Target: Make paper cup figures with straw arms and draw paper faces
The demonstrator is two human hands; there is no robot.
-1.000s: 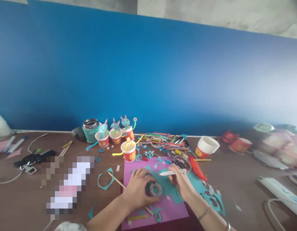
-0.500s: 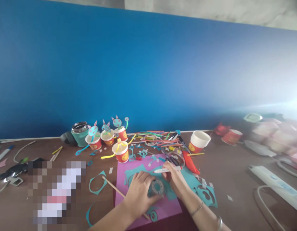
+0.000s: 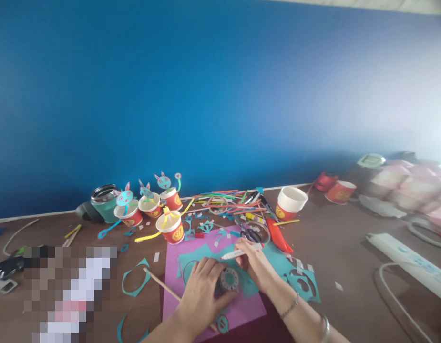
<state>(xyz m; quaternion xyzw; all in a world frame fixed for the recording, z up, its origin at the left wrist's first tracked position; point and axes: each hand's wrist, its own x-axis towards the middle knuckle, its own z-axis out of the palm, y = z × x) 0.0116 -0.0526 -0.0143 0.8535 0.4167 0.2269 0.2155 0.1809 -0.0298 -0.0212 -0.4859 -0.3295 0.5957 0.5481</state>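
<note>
My left hand (image 3: pixel 203 288) is closed around the side of what looks like a roll of tape (image 3: pixel 230 279) with a grey patterned core. The roll stands on a teal paper sheet (image 3: pixel 198 252), which lies over a purple sheet (image 3: pixel 172 290). A circle outline shows on the teal paper by my left fingers. Pinched in my right hand (image 3: pixel 255 267) is a white marker (image 3: pixel 241 251) with red ends, its tip pointing left above the paper. A thin wooden stick (image 3: pixel 163 283) passes under my left wrist. Near the bottom lies a small teal cut-out (image 3: pixel 222 324).
Paper cups (image 3: pixel 170 229) with teal animal faces and pipe-cleaner arms stand at the back left, beside a teal container (image 3: pixel 106 205). Pipe cleaners (image 3: pixel 227 205), scissors (image 3: pixel 251 234) and a stack of cups (image 3: pixel 291 202) lie behind. A power strip (image 3: pixel 409 264) is at the right.
The view has tilted down and shifted slightly, so the table things sit a little further left. Both hands keep their hold on the tape roll and the marker.
</note>
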